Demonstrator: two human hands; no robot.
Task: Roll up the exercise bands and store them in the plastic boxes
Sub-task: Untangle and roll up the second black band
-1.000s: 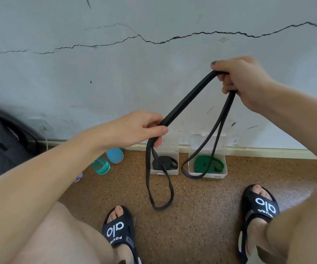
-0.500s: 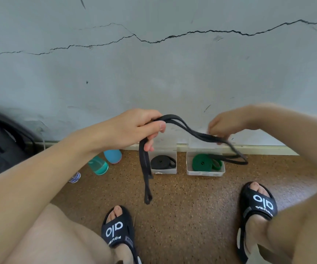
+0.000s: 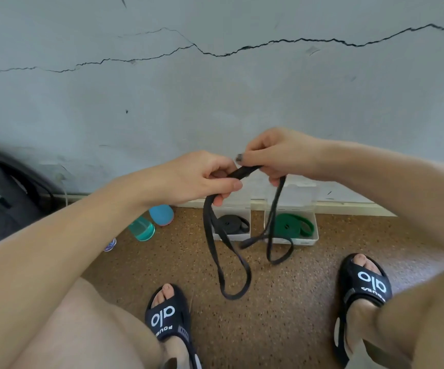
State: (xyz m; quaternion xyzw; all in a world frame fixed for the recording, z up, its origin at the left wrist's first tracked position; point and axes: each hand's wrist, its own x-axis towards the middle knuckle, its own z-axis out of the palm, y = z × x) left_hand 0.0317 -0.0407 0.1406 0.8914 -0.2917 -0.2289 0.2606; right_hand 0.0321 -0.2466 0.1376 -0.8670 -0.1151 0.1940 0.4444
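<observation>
Both hands' fingers (image 3: 224,190) are curled round the black band (image 3: 244,171), the left hand (image 3: 196,179) and right hand (image 3: 276,155) meeting on one short doubled stretch. Two slack loops hang toward six o'clock over the floor (image 3: 282,328). The risk, as I judge it: those loose loops may cross or twist, giving a lopsided coil that springs open. At twelve o'clock beyond, the two plastic boxes (image 3: 312,239) already hold a black roll (image 3: 232,223) and a green roll (image 3: 292,225).

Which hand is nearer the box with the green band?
Right. The right hand is above the green band's box; the left hand is off to the box's left.
</observation>
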